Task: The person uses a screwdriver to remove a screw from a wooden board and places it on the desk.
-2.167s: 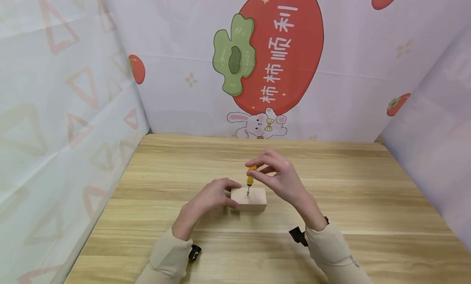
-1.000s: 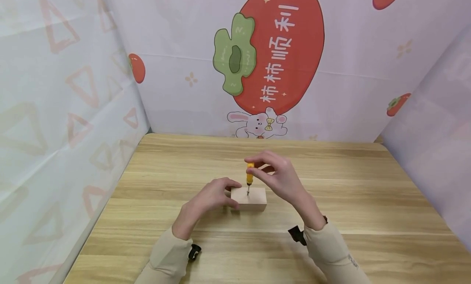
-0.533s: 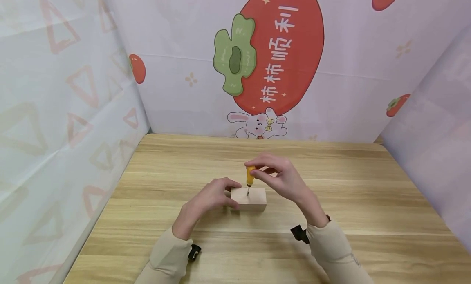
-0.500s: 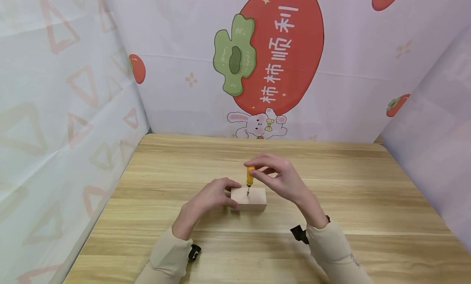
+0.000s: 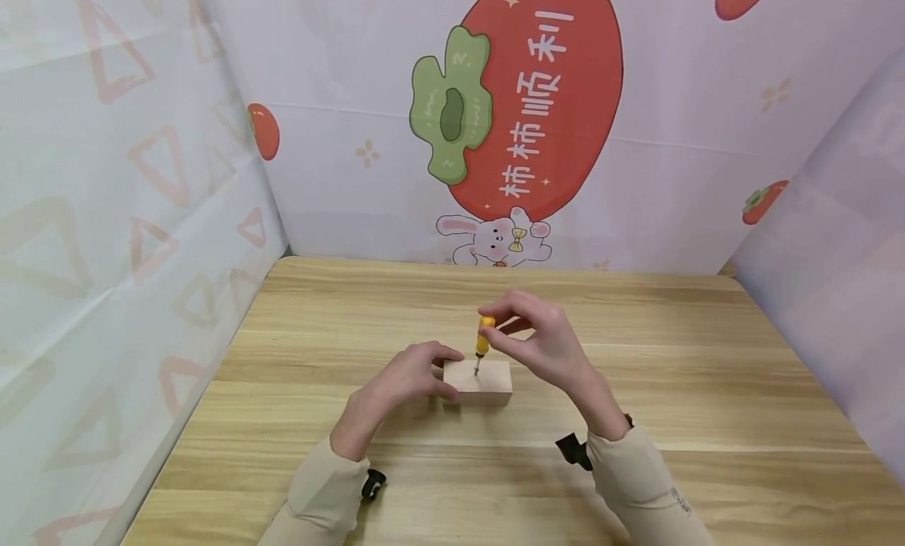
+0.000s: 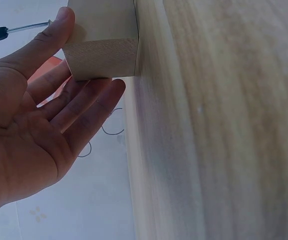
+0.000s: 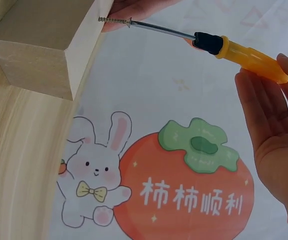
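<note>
A pale wooden block (image 5: 488, 379) lies on the table, gripped at its left end between the thumb and fingers of my left hand (image 5: 406, 377). A threaded screw (image 7: 115, 20) stands up from the block's top face, much of its shank still visible. The tip of a yellow-handled screwdriver (image 7: 253, 61) meets the screw's head, and its shaft leans slightly to the right. With thumb and fingertips, my right hand (image 5: 540, 338) pinches the end of the yellow handle. In the left wrist view the screw is mostly hidden behind my left thumb (image 6: 46, 42).
The wood-grain table (image 5: 339, 310) extends around the block on all sides. A printed cloth (image 5: 339, 192) with a persimmon and a rabbit hangs behind it, and more cloth (image 5: 106, 240) closes off the left side. Black wrist devices (image 5: 576, 452) sit near both sleeves.
The screwdriver's handle has tipped a little to the right, with my right hand shifting slightly the same way and up. The left hand and the block stay in place.
</note>
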Demonstrator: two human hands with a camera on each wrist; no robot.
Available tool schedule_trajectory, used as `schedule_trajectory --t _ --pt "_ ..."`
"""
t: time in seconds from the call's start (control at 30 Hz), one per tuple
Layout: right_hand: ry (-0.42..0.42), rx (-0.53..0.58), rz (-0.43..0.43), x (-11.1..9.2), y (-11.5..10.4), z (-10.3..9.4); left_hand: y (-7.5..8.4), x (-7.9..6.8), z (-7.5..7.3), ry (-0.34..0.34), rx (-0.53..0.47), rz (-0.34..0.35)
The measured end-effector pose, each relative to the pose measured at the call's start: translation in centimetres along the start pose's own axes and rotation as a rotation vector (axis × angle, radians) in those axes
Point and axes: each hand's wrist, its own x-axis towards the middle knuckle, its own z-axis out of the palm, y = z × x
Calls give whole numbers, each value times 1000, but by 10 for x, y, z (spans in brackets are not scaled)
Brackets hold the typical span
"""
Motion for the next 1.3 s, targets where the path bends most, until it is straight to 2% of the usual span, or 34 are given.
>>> schedule_trajectory --t 0.17,0.37,0.6,0.97,1.1,1.3 --pt "-18 -3 8 0 1 -2 0 0 0 4 5 5" --pt "3 -18 63 -2 4 2 -1 1 0 -4 3 2" --pt "31 -53 55 -3 3 6 -3 1 1 1 8 12" --pt "-76 128 137 -2 6 -3 0 0 0 -3 -7 8" --pt "-31 101 143 -4 6 -1 1 0 0 -3 -10 2" --pt "46 37 83 -3 2 4 -1 1 1 0 -5 9"
